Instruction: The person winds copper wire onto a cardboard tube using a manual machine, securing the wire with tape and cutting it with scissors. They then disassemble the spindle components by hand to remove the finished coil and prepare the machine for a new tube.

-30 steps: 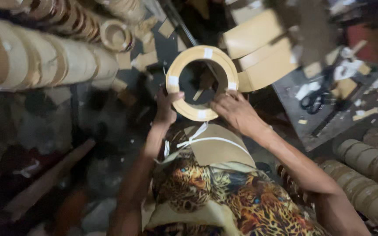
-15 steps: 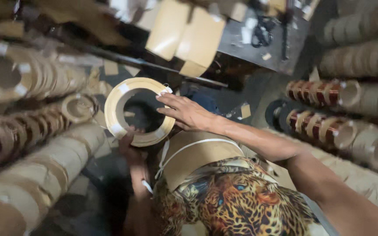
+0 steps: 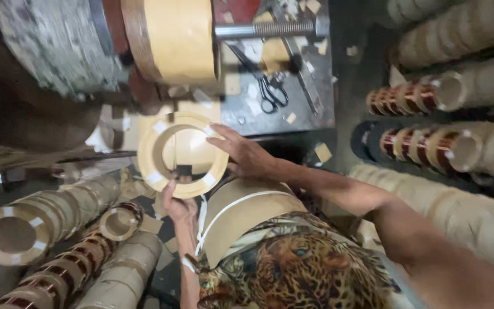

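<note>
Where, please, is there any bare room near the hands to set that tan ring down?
The dark metal bench top right of the scissors is barest, scraps aside. Lower left and right are crowded with rows of wound rings. Both hands, left and right, hold the tan ring.

Single head-mounted view, looking steeply down over the wearer's chest and arms. Close range: both hands (image 3: 181,209) and the held ring (image 3: 155,171) sit mid-frame. The upper edge takes in what appears to be a workbench (image 3: 310,109); edges are motion-blurred.
</note>
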